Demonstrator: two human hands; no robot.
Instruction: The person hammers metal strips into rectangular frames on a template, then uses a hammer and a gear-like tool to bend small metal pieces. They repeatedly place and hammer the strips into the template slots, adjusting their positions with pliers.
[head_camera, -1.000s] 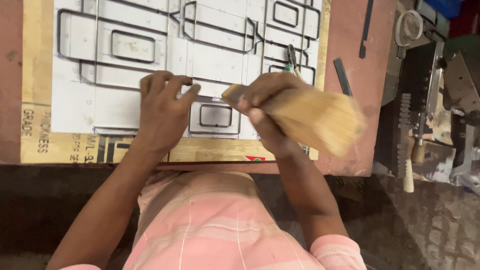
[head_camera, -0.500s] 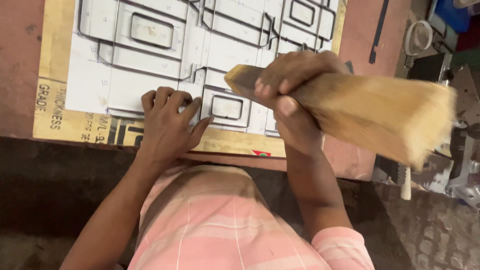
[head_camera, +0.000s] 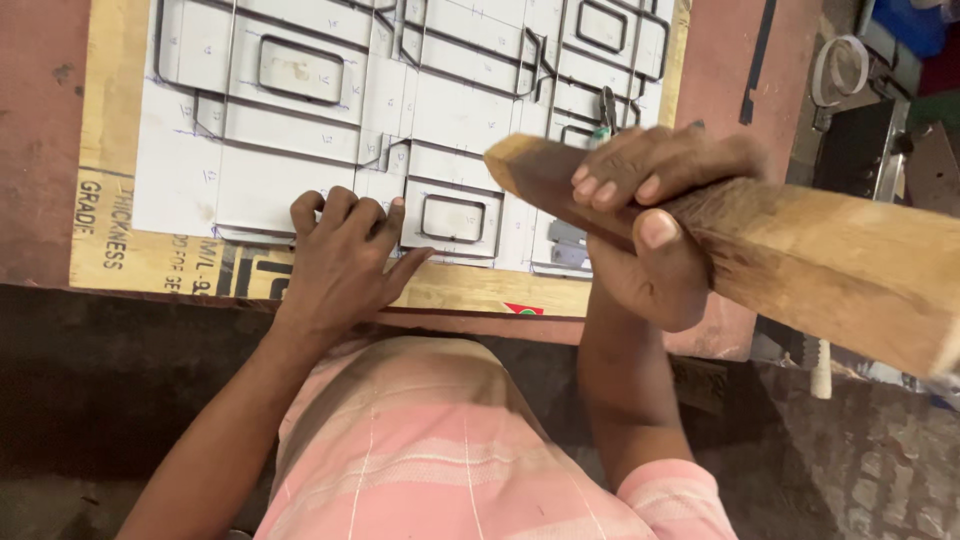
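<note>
Right hand (head_camera: 650, 215) was wrapped tight around the wooden block (head_camera: 760, 250), fingers over the top, thumb across the near face. Compared with half a second earlier, block sat raised above the die board (head_camera: 380, 110), its left end over the board's right part, and it looked bigger in view. Left hand (head_camera: 345, 255) lay flat, fingers bent and close together, pressing on the white sheet beside the small rectangular steel rule (head_camera: 455, 218); same spot as before. Plywood edge (head_camera: 110, 230) unchanged.
</note>
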